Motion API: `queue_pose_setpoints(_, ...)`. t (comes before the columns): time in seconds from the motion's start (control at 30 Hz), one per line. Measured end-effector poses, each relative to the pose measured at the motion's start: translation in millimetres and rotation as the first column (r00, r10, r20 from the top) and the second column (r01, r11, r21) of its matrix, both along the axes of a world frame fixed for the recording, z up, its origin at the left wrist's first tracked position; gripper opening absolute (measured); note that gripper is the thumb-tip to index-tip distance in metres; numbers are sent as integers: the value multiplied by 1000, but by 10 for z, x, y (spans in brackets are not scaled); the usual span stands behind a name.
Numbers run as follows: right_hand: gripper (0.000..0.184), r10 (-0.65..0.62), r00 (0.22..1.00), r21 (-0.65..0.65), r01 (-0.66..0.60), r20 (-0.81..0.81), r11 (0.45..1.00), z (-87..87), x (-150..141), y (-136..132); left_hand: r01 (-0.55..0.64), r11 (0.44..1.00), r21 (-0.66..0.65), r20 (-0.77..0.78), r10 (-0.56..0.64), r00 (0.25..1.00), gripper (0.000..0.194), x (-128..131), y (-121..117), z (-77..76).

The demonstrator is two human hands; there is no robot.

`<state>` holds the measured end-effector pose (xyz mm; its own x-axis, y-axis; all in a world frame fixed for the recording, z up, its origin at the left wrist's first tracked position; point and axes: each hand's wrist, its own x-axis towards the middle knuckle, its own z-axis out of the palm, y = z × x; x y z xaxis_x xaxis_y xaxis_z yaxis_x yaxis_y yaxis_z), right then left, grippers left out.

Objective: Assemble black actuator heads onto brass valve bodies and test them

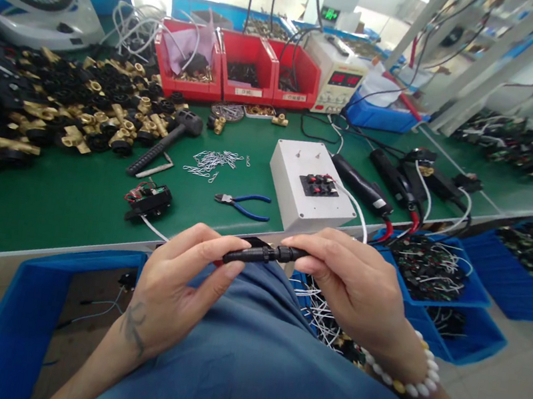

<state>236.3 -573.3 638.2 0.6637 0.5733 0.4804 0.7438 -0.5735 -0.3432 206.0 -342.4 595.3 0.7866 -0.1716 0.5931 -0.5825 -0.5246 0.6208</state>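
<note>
Between my two hands is a slim black cable connector [265,253], held level over my lap at the bench edge. My left hand [188,275] pinches its left end between thumb and fingers. My right hand [349,280] grips its right end the same way. Just beyond, on the green bench, lies a small black circuit module [151,201] with red wires and a white cable running toward my left hand. Blue-handled side cutters [242,205] rest near the edge. A grey test box [312,186] with a terminal block stands ahead of my right hand.
Brass fittings [120,129] crowd the left, beside a black mallet [167,143]. Metal clips [214,163] lie mid-bench. Red bins [243,91] and a power supply [339,79] stand behind. Black power tools [362,184] lie right. Blue crates [478,300] sit below the bench.
</note>
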Motion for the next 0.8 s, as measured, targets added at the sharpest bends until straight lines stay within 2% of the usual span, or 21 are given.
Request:
queue_pose_setpoints(0.27, 13, 35, 999, 89, -38, 36, 995, -10, -7, 24, 33, 998, 53, -41, -31, 999, 7, 2, 1, 60)
queue_pose_setpoints(0.43, 9, 40, 999, 116, -42, 17, 992, -100, 16, 34, 42, 983, 176, 24, -47, 999, 11, 48, 37, 35)
queue_pose_setpoints(0.47, 8, 34, 999, 81, -33, -11, 996, -115, 32, 28, 37, 976, 213, 35, -45, 998, 14, 66, 26, 1)
queue_pose_setpoints(0.53, 10, 51, 993, -79, -60, -103, 995, -125, 101, 5, 62, 953, 297, 12, -69, 998, 19, 100, -26, -98)
queue_pose_setpoints(0.6, 13, 104, 969, -233, -156, -224, 960, -108, 250, -33, 170, 918, 359, -91, -147, 985, 23, 125, -97, -208)
queue_pose_setpoints(0.63, 15, 112, 959, -260, -181, -259, 948, -94, 363, -57, 238, 903, 359, -158, -192, 968, 24, 134, -124, -257)
queue_pose_setpoints(0.67, 19, 100, 958, -248, -169, -268, 954, -82, 504, -84, 289, 896, 336, -217, -225, 950, 25, 141, -137, -297)
queue_pose_setpoints(0.7, 21, 39, 972, -199, -86, -230, 976, -77, 670, -115, 305, 904, 300, -252, -234, 939, 27, 150, -127, -330)
queue_pose_setpoints(0.73, 23, -61, 985, -126, 41, -159, 991, -83, 855, -148, 268, 927, 263, -256, -200, 946, 29, 165, -93, -357)
queue_pose_setpoints(0.8, 26, -256, 963, 33, 259, -88, 965, -128, 1248, -211, 26, 979, 201, -179, 10, 984, 32, 223, 57, -416)
